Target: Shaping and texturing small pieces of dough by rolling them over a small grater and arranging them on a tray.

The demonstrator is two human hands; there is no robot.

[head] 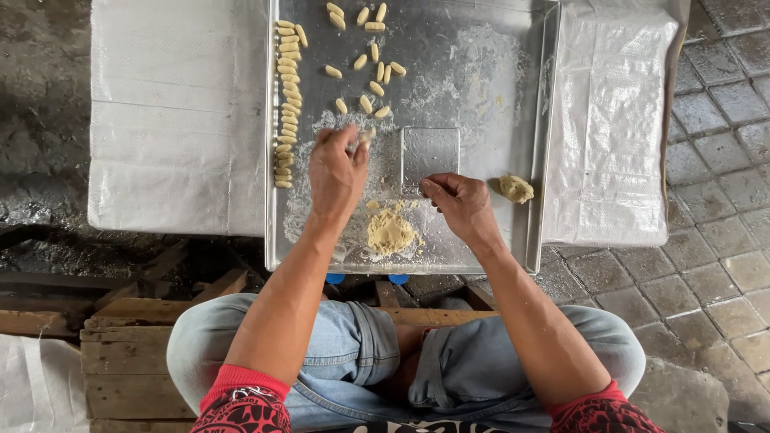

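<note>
A large metal tray (513, 240) dusted with flour lies in front of me. My left hand (337, 172) hovers over its middle, fingers pinched on a small pale dough piece (366, 136). My right hand (461, 204) rests just below a small ribbed metal board (430, 154), its fingertips touching the board's lower edge. A crumbly heap of dough (390, 231) sits between my hands. A dough lump (516, 188) lies to the right of my right hand. Several shaped dough pieces (370, 76) are scattered at the tray's top, and a row of them (285, 104) runs down the left side.
The tray rests on a surface covered with white woven sacking (176, 120). Wet paving stones (722, 160) lie to the right. Wooden planks (128, 353) are at my lower left, beside my knees in blue jeans (353, 353).
</note>
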